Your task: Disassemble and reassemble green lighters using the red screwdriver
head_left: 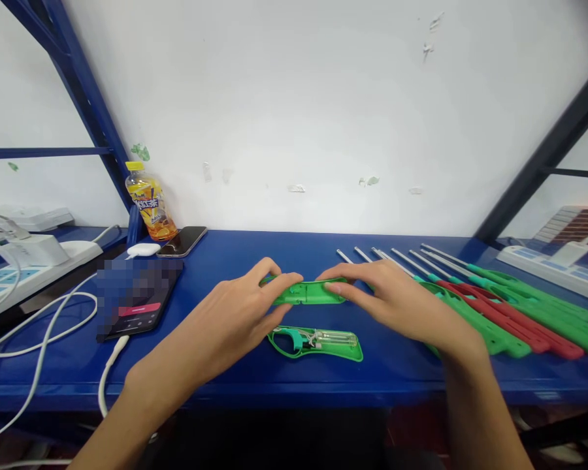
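Note:
A green plastic shell piece (pixel 310 293) is held just above the blue table (pixel 255 372) between both hands. My left hand (pixel 240 313) pinches its left end with fingers and thumb. My right hand (pixel 387 300) pinches its right end. Just in front of them lies a second green half shell (pixel 318 344), open side up, with a teal trigger and small clear parts inside. To the right a row of finished long-nosed lighters (pixel 500 307), green and red with metal tubes, lies side by side.
A phone (pixel 137 303) on a white cable lies at the left, with a second phone (pixel 182 241), a white earbud case (pixel 143 249) and a yellow drink bottle (pixel 149 203) behind it. Power strips (pixel 34 267) sit far left and far right (pixel 543 264). Blue shelf struts rise on both sides.

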A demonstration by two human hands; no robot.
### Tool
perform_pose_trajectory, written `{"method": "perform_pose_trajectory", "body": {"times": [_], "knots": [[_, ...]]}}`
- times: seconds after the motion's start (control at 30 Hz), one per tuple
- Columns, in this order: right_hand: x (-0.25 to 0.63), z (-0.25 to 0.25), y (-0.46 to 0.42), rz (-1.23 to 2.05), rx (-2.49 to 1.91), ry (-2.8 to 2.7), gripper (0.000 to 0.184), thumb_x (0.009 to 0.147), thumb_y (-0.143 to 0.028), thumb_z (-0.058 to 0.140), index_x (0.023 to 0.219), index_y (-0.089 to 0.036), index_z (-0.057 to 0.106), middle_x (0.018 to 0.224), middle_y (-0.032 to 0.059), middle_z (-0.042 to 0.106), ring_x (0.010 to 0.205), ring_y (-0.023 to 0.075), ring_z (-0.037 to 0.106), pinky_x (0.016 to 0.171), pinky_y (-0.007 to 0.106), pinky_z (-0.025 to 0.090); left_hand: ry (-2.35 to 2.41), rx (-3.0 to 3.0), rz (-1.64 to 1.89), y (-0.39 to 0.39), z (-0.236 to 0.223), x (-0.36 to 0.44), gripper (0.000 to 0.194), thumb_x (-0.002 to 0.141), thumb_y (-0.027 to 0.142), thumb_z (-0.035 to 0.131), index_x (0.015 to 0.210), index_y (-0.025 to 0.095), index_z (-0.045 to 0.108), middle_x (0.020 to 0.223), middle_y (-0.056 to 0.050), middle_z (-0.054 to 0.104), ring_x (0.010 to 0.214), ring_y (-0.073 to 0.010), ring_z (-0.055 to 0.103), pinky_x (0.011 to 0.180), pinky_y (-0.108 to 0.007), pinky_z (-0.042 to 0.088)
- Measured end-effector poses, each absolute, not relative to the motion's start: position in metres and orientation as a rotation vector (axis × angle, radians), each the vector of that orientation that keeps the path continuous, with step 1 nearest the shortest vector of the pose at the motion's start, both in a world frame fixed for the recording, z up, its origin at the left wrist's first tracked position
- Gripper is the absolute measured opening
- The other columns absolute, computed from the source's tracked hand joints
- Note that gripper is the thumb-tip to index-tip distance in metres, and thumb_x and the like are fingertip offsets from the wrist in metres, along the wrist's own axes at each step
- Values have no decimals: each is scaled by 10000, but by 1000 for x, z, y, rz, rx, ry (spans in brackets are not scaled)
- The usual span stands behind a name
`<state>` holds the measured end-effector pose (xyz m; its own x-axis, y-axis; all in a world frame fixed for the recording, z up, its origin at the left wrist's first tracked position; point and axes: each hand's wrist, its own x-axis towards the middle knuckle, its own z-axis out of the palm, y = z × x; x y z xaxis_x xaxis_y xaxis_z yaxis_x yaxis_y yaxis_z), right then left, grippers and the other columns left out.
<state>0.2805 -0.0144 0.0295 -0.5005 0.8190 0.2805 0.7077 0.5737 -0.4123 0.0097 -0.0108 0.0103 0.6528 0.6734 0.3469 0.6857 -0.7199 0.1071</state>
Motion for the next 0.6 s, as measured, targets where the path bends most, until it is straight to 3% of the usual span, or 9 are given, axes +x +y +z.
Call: {"method": "perform_pose_trajectory", "body": {"times": [0.2, 0.3, 0.4, 0.6], "knots": [[282, 33, -17, 426, -1177, -2314, 426, 1118, -482, 413, 1148, -263, 777, 921, 6, 790, 804, 177, 685, 768, 289, 479, -1171, -2894, -654, -9, 10, 10, 340, 1094, 315, 527, 1430, 340, 488, 1195, -13, 665, 940, -206, 691, 804, -313, 515], [283, 33, -17, 573, -1135, -2325, 460, 1127, -489, 385, 1114, -245, 775, 896, 4, 787, 844, 182, 713, 826, 288, 504, -1170, -2890, -672, -9, 8, 12, 302, 1090, 290, 525, 1389, 326, 526, 1146, 2, 685, 898, -194, 683, 748, -294, 496], [285, 32, -18, 694, -1083, -2355, 435, 1120, -492, 413, 1181, -250, 770, 970, 4, 800, 867, 184, 730, 867, 294, 521, -1201, -2887, -635, -12, 8, 16, 273, 1096, 278, 499, 1357, 316, 570, 1088, 0, 677, 867, -198, 671, 744, -304, 492], [301, 25, -20, 555, -1383, -2405, 504, 975, -657, 616, 1387, -378, 699, 1219, 28, 782, 1079, 271, 707, 923, 380, 530, -1306, -3106, -515, -25, 12, 13, 415, 1130, 437, 430, 1538, 366, 467, 1314, -25, 606, 1093, -203, 654, 938, -321, 508]]}}
